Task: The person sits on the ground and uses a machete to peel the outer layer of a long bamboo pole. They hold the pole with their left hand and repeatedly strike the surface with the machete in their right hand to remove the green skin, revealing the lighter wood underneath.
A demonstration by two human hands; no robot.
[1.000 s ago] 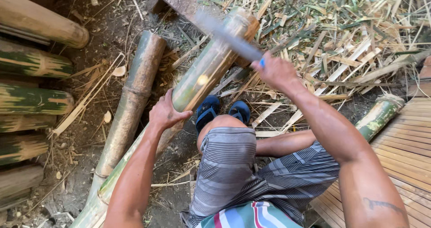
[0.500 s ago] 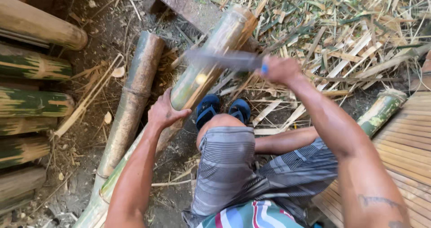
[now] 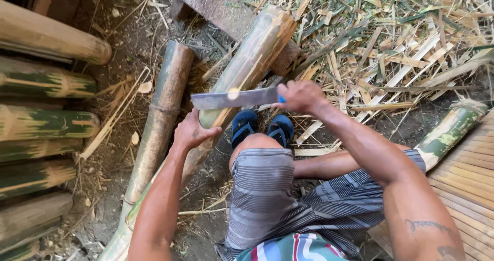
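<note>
Right hand [image 3: 301, 96] is wrapped tight around the handle of a big flat chopping blade [image 3: 234, 99], which sticks out sideways toward the left hand, level, right across the bamboo pole [image 3: 247, 65]. Left hand [image 3: 193, 132] is clamped on the lower part of that same pole, just under the blade, thumb hooked over the top. So the hands are apart with the pole's cut section between them.

The pole is thick, greenish with yellow-brown streaks. It slants away from the left hand, up to a wooden block [image 3: 216, 6] where its far end rests. Blue sandals [image 3: 260, 127] sit just below the right hand. Left of the left hand lies a second pole [image 3: 162, 106], then stacked bamboo [image 3: 46, 81]. Beyond the right hand, a heap of split strips [image 3: 391, 50].
</note>
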